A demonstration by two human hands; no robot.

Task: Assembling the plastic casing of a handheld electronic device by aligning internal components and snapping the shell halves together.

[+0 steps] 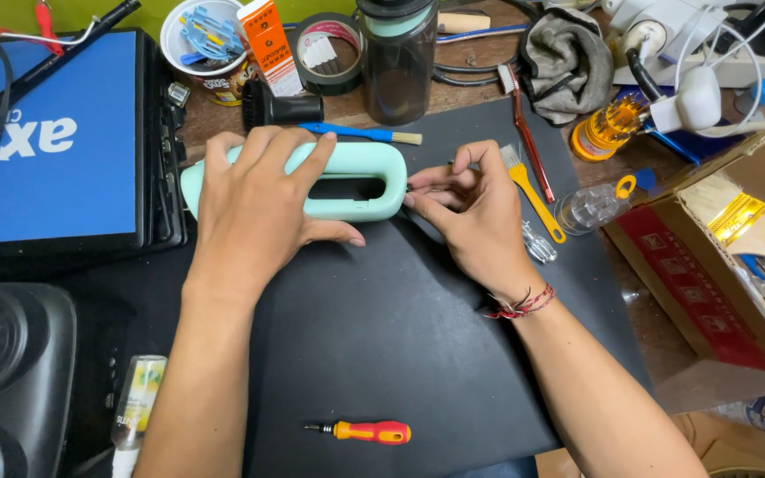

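Observation:
A mint-green plastic device with a loop handle (360,173) lies on its side on a black mat (382,336). My left hand (254,204) lies flat over its left part and presses it down, thumb stretched along its lower edge. My right hand (467,208) is at the device's right end, fingertips pinched together on something small and dark at the handle's end; I cannot make out what it is. A red thread bracelet is on my right wrist.
A small red-and-orange screwdriver (367,432) lies near the mat's front edge. A yellow brush (533,199), a red-handled brush (529,142) and a blue brush (360,134) lie beside the device. A blue case (55,150) sits left, a cardboard box (737,257) right, a dark bottle (397,62) behind.

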